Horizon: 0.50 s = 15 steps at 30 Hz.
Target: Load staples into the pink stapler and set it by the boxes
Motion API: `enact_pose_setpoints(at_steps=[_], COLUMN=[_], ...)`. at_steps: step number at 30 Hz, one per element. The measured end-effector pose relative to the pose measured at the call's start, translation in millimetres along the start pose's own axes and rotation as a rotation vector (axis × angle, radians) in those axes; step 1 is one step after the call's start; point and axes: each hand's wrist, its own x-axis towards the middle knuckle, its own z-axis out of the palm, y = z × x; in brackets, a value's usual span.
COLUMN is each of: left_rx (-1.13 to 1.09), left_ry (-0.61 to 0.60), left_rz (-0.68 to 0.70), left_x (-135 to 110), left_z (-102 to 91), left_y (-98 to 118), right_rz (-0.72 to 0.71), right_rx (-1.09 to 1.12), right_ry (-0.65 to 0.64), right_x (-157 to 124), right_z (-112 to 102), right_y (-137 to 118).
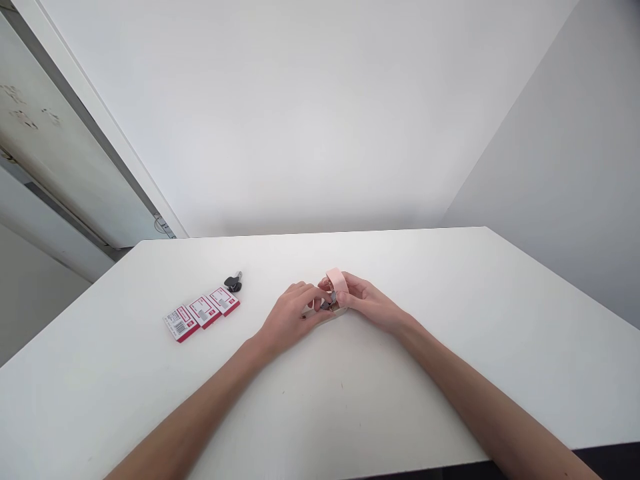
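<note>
A pale pink curved band (337, 280) stands in a loop at the middle of the table, with my right hand (367, 300) closed around it, thumb in front and fingers behind. From the left, my left hand (294, 310) reaches in with bent fingers pressed at a small grey piece (326, 305) beside the band. What kind of item these parts make up is too small to tell. Under my left thumb and palm lies a pale flat strip (325, 320), mostly covered. My fingers hide much of the grey piece.
Three small white and red boxes (203, 311) with printed labels lie in a slanting row on the left of the white table (425, 400). Behind them is a black object with a metal part (233, 282), like a key. A white wall (320, 133) rises behind the table.
</note>
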Motion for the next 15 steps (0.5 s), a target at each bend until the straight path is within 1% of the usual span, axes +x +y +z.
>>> enact_pose_setpoints(at_steps=[3, 6, 15], left_rx=[0.002, -0.006, -0.029], left_ry=[-0.021, -0.036, -0.053], left_rz=[-0.002, -0.021, -0.035], left_x=[-0.3, 0.1, -0.5], left_z=[0.4, -0.1, -2.5], left_y=[-0.4, 0.5, 1.8], right_rz=[0.013, 0.009, 0.046], right_rx=[-0.022, -0.034, -0.077], right_ry=[0.018, 0.01, 0.025], right_x=[0.5, 1.1, -0.4], right_z=[-2.2, -4.8, -11.4], right_y=[0.9, 2.1, 5.8])
